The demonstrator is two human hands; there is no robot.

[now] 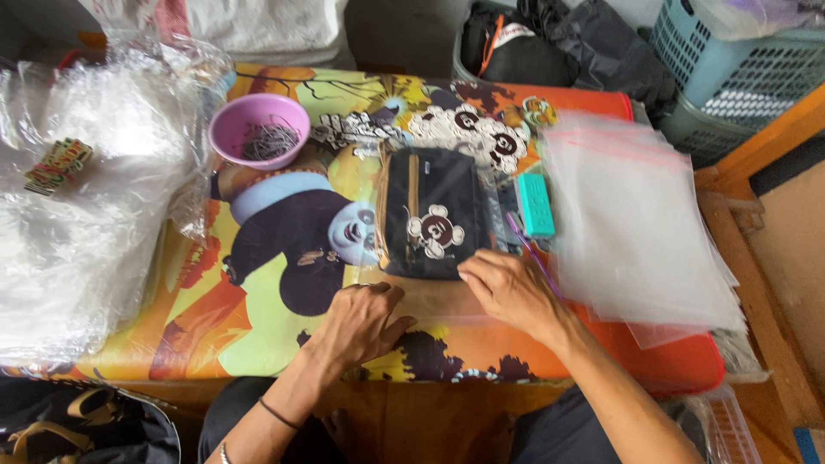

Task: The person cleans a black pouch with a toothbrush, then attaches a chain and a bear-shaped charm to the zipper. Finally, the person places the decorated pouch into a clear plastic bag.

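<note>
Below my head camera, on the cartoon-printed table point(258, 335), my left hand point(361, 322) lies flat and released on a clear plastic bag point(430, 301). My right hand point(507, 288), fingers loose, touches the black pouch point(430, 215) at its lower edge, beside stacked zip bags point(636, 232).

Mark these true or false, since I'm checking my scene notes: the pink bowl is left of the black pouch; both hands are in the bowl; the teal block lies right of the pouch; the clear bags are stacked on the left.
1. True: the pink bowl is left of the black pouch.
2. False: the left hand and right hand rest below the pouch.
3. True: the teal block lies right of it.
4. False: the flat clear bags are stacked on the right.
</note>
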